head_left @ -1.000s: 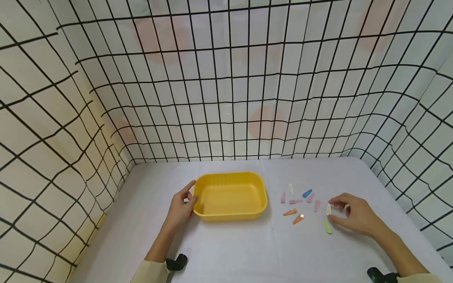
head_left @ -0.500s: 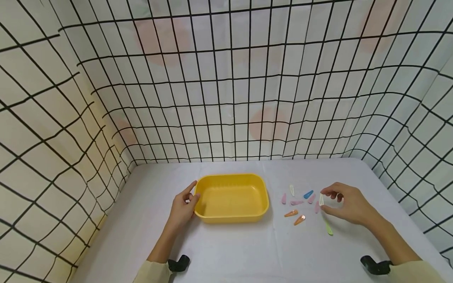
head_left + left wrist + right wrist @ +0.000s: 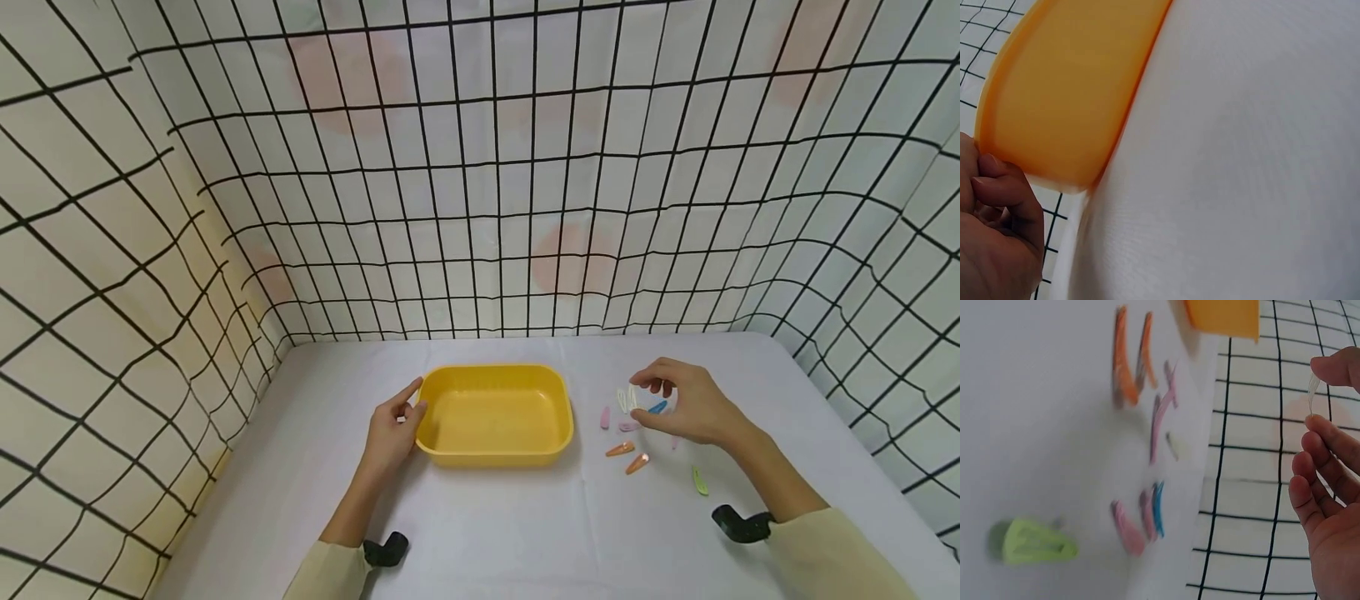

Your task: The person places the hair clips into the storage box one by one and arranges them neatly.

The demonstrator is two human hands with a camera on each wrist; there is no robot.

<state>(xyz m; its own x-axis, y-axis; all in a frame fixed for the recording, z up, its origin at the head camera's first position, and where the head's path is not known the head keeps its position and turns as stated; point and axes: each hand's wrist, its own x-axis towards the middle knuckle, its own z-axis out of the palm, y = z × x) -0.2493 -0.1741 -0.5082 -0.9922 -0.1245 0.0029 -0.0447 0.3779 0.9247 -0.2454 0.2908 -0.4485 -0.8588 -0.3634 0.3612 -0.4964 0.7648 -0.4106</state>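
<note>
My left hand (image 3: 392, 433) grips the left end of a yellow plastic basin (image 3: 495, 460), thumb over the rim. The basin has nothing in it. My right hand (image 3: 690, 402) pinches a white snap hair clip (image 3: 1313, 394) by its two ends between thumb and index finger, raised above the table. Below that hand lie loose hair clips: another white one (image 3: 622, 401), a blue one (image 3: 658, 407), several pink ones (image 3: 605, 417) and two orange ones (image 3: 620, 449). A green clip (image 3: 700, 481) lies nearer the front. The right hand partly covers some pink clips in the head view.
A white cloth (image 3: 510, 533) covers the table. Behind and at both sides stand white walls with a black grid (image 3: 480, 192). Each wrist carries a black camera mount, the right one (image 3: 741, 525) close over the cloth.
My right hand has carried the white hair clip up and to the left, from beside the green clip to above the other clips. My left hand stays at the basin.
</note>
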